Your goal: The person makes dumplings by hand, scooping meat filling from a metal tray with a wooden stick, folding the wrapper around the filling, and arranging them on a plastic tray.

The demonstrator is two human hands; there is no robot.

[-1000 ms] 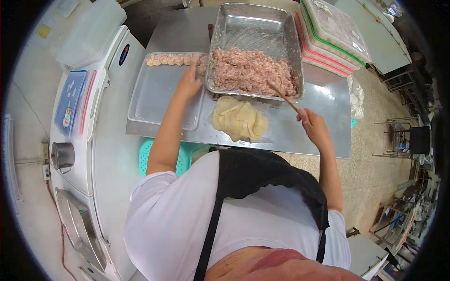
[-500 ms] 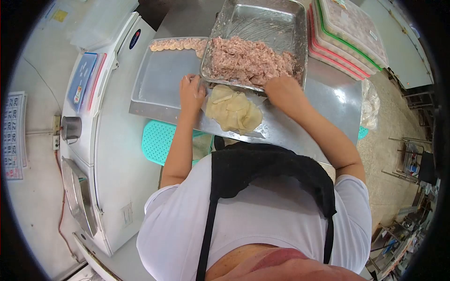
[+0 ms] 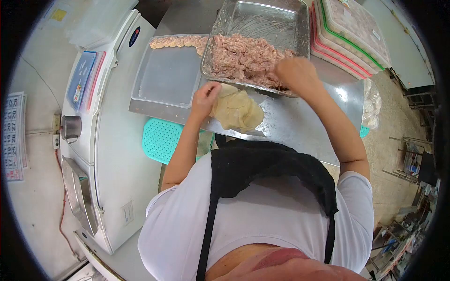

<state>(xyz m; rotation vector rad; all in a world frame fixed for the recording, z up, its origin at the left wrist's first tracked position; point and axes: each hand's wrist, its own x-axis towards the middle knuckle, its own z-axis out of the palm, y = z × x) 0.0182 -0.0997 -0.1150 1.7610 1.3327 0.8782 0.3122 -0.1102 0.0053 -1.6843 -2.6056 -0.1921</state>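
Note:
My left hand is closed at the left edge of a pile of pale dough wrappers, its fingers pinching a wrapper. My right hand is over the right part of the minced meat; its fingertips are hidden, so what it holds cannot be made out. The meat fills the near part of a metal tray. Left of it, a clear plastic container has a row of filled dumplings along its far edge.
Stacked lidded containers with filled rows stand at the table's back right. A white appliance is on the left. A turquoise perforated basket sits below the metal table. A plastic bag hangs at the right edge.
My left hand has moved right, from beside the container to the wrappers. My right hand has moved up and to the right, from the tray's near rim to over the meat.

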